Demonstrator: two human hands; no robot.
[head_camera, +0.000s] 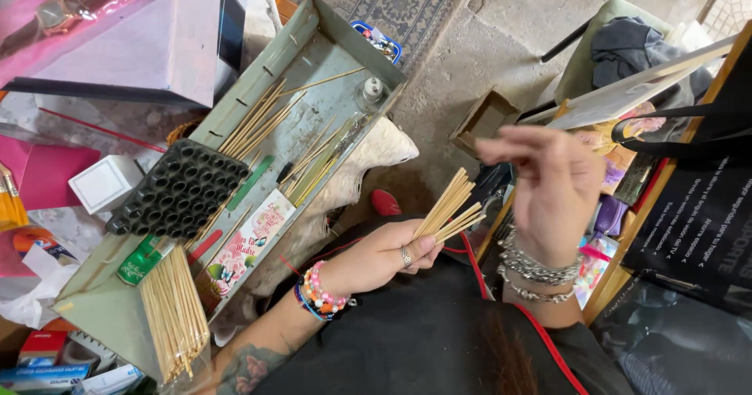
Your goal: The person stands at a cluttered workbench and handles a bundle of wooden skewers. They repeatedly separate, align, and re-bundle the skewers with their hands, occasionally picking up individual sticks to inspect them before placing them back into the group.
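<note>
Here, at the far left, a pink sheet [47, 172] and a small white box [104, 182] lie among the clutter, just beside a long grey-green metal tray [309, 39] that slants across the tabletop. At the near end of the tray a thick bundle of thin wooden sticks [174, 317] stands on end, and above it rests a black block of round holes [182, 191], with a green tube [141, 260] just beside it. Further along the tray lie loose sticks [258, 121], a flowered card [249, 242] and a small glass bottle [370, 93]. To the right of the tray, the person's left hand [384, 254], with a ring on one finger and beaded bracelets [319, 293] at the wrist, is clenched around a small fan of sticks [450, 207], which points up and to the right above the person's dark lap. Just right of the sticks' tips, the right hand [552, 187] hovers with its fingers loosely spread and holds nothing; it is blurred, and silver chain bracelets [536, 270] circle its wrist. At the far right a black bag [697, 230] leans against a wooden frame [666, 183].
</note>
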